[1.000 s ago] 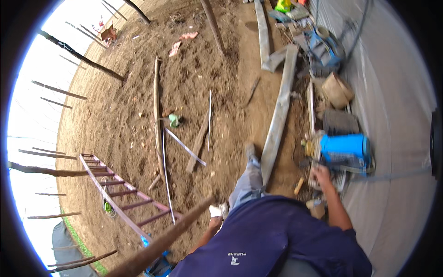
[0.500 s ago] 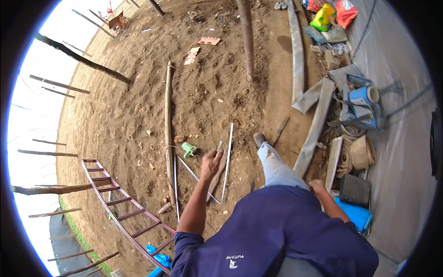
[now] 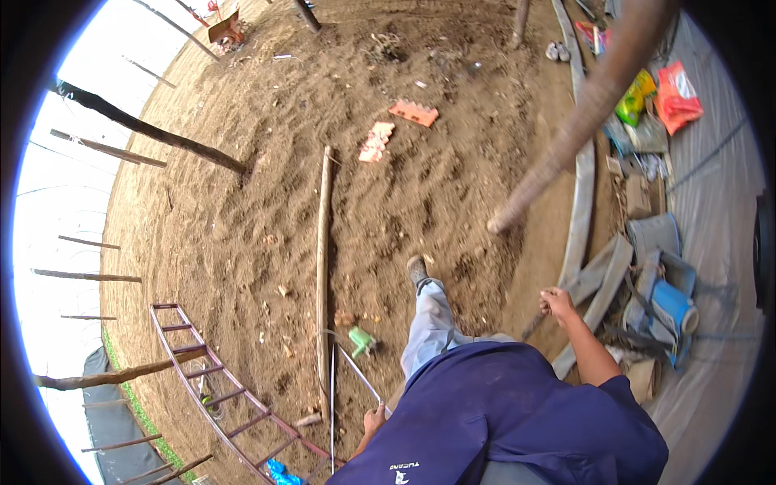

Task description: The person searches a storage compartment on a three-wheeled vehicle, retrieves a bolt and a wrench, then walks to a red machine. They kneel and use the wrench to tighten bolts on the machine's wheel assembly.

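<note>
My left hand (image 3: 373,419) is low beside my body, near a thin pale strip (image 3: 356,371) on the soil, its fingers curled; what they hold, if anything, is hidden. Out to the right, my right hand (image 3: 556,303) hangs over the packed-earth path with fingers curled; I cannot make out anything in it. My leg (image 3: 428,323) in pale trousers is forward on the loose soil. A green object (image 3: 360,340) lies beside a long wooden pole (image 3: 323,238) left of that leg.
A purple ladder (image 3: 203,369) lies at left among upright posts. A thick post (image 3: 566,145) rises at right. Flattened grey hose (image 3: 584,210), blue equipment (image 3: 671,303) and bags (image 3: 677,95) line the plastic wall (image 3: 711,242). Orange pieces (image 3: 413,111) lie ahead.
I have moved forward along the soil, so the thick post and bags are nearer. My left hand rose with a small object, then dropped back beside my body. My right hand swung forward.
</note>
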A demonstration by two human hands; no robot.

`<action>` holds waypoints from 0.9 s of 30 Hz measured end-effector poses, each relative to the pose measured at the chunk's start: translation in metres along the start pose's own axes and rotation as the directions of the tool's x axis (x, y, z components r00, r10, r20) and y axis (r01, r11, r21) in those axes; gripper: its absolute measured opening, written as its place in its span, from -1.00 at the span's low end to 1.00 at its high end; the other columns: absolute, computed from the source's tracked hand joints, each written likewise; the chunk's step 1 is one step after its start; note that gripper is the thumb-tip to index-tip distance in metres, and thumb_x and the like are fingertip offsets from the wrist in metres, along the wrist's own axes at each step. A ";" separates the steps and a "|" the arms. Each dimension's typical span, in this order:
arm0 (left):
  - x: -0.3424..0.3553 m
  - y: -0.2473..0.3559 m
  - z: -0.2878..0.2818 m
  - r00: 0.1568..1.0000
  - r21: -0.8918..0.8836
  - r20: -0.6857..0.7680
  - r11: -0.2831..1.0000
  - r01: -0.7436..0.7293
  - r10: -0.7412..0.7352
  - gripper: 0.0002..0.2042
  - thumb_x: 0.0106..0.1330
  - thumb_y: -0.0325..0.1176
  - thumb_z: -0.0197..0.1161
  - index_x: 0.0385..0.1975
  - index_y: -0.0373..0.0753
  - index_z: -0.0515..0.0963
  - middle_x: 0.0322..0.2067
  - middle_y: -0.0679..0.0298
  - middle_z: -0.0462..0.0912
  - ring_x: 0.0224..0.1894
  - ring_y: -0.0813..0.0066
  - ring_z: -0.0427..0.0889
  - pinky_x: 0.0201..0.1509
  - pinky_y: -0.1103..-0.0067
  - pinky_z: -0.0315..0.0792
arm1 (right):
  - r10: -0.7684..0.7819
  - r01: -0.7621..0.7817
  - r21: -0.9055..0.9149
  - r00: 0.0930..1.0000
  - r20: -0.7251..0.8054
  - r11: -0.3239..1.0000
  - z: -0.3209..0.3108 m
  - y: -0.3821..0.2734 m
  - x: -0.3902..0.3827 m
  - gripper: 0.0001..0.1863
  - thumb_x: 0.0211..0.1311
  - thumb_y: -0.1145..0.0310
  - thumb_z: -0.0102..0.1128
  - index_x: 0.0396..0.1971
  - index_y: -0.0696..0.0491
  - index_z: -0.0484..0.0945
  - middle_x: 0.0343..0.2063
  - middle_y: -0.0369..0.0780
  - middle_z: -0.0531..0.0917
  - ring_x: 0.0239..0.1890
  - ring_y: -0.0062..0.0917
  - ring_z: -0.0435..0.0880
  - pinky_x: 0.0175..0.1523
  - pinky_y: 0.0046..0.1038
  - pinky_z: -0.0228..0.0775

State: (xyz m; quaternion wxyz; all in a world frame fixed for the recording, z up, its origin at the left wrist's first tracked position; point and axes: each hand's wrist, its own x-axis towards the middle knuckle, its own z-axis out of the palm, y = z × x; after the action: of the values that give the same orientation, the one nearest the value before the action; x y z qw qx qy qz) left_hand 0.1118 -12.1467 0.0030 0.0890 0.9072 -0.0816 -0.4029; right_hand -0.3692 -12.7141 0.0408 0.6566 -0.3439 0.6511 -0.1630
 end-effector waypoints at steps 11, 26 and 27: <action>0.476 0.716 -0.319 0.749 -0.283 -0.166 0.697 -0.659 0.641 -0.67 0.36 -0.18 0.41 -0.18 -0.36 0.58 -0.46 0.23 0.66 -0.41 0.45 0.63 -0.31 0.45 0.51 | 0.046 -0.048 -0.008 0.987 -0.157 0.999 0.195 -0.226 0.265 -0.81 0.34 0.38 0.28 -0.45 0.14 0.57 -0.56 -0.19 0.61 -0.66 -0.48 0.55 -0.57 -0.37 0.41; 0.735 0.914 -0.482 1.000 0.014 0.004 1.000 0.009 -0.009 -0.56 0.32 0.02 0.33 -0.12 -0.29 0.68 -0.29 -0.05 0.78 -0.13 0.07 0.78 0.04 0.26 0.59 | -0.137 0.204 -0.270 0.959 0.246 0.941 0.612 -1.012 0.777 -0.81 0.45 0.38 0.24 -0.09 0.19 0.62 -0.39 -0.29 0.66 -0.44 -0.61 0.61 -0.33 -0.47 0.52; 0.755 0.911 -0.485 0.999 0.087 -0.010 0.995 -0.043 0.044 -0.57 0.34 0.03 0.30 -0.15 -0.29 0.70 -0.33 -0.02 0.79 -0.18 0.10 0.79 0.00 0.27 0.60 | -0.171 0.240 -0.242 0.946 0.274 0.940 0.635 -1.052 0.802 -0.80 0.45 0.38 0.24 -0.09 0.20 0.62 -0.39 -0.28 0.66 -0.44 -0.61 0.61 -0.32 -0.46 0.53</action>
State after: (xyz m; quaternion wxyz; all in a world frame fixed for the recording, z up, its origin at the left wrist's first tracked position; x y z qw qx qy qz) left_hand 0.9041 -13.1504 -0.0110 0.0587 0.9106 -0.1184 -0.3915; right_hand 0.5705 -13.8403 0.0896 0.6587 -0.5151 0.5400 -0.0954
